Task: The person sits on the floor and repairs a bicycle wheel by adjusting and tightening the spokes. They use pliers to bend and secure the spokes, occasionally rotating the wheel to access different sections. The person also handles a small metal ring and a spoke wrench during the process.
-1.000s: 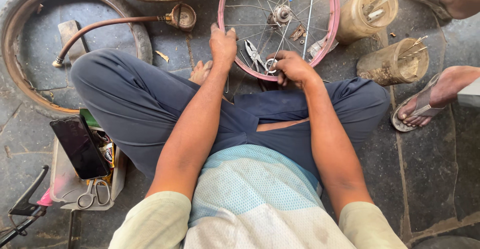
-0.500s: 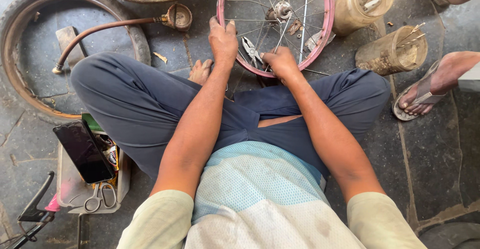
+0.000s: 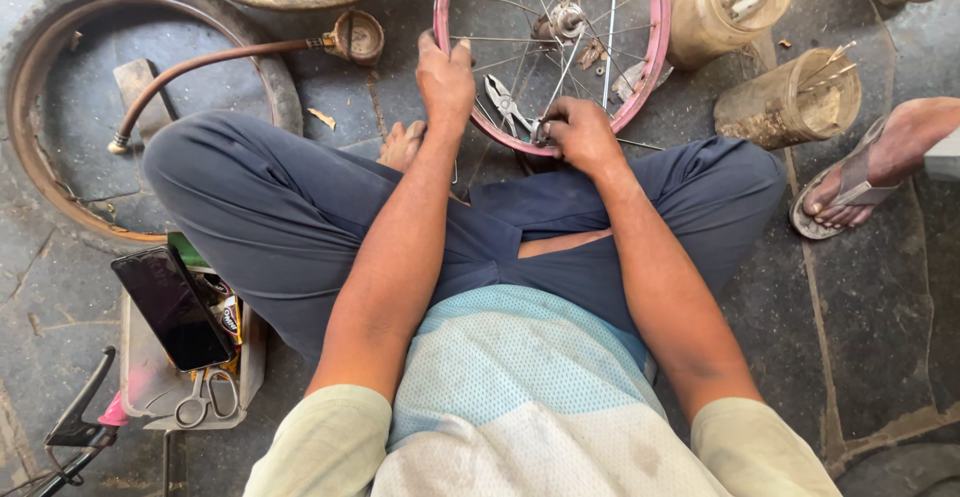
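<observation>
A pink-rimmed spoked bicycle wheel (image 3: 655,47) lies on the stone floor in front of my crossed legs. My left hand (image 3: 445,77) grips its rim on the near left side. At the near edge of the rim my right hand (image 3: 580,135) is closed around a small metal tool on a spoke. A pair of pliers (image 3: 505,102) lies inside the wheel between my two hands. The wheel's hub (image 3: 562,23) sits further up.
An old tyre (image 3: 60,17) and a hose with a brass cup (image 3: 355,35) lie at the left. Two dirty jars (image 3: 785,107) holding spokes stand at the right, beside another person's sandalled foot (image 3: 865,172). A phone (image 3: 170,307) and scissors (image 3: 207,397) rest in a tray at lower left.
The view has shifted slightly, so the wheel sits higher in the frame. My right hand has moved a little along the near rim. My left hand keeps its grip.
</observation>
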A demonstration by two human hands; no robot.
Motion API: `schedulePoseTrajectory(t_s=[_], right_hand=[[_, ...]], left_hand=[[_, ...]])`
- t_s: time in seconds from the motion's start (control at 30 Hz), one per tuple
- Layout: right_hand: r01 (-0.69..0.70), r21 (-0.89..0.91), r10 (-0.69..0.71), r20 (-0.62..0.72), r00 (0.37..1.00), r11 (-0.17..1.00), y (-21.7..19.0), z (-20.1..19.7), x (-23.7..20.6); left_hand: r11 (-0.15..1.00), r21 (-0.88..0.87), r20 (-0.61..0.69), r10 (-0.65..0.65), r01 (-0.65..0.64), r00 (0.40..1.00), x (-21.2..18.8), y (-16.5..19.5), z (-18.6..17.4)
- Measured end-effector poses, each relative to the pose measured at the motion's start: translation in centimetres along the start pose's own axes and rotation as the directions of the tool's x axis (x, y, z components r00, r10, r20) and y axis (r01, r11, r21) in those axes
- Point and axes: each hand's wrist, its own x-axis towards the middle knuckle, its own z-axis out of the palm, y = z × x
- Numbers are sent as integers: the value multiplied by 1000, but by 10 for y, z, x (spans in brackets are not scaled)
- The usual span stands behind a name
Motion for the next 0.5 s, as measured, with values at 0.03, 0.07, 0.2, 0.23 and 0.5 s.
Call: schedulePoseTrajectory(t_s=[0.03,0.07,0.2,0.23,0.5], right_hand=[[58,-61,-60,-40,997,996,2,2,0],[148,-166,-169,-120,978,975,4,4,0],[224,-303,-304,-250,919,926,9,15,-4],[190,-262,-258,-253,932,946,8,16,-4],[-195,392,196,38,980,899,-1,6,0]], left_hand=[[1000,-10,2,2,-2,1000,1,-1,0],[1000,-19,6,2,-2,1000,1,-1,1],[999,-39,24,-34,35,999,1,-3,1],[999,-36,29,-37,38,999,0,-3,1],[998,-40,35,-45,46,998,1,-1,1]])
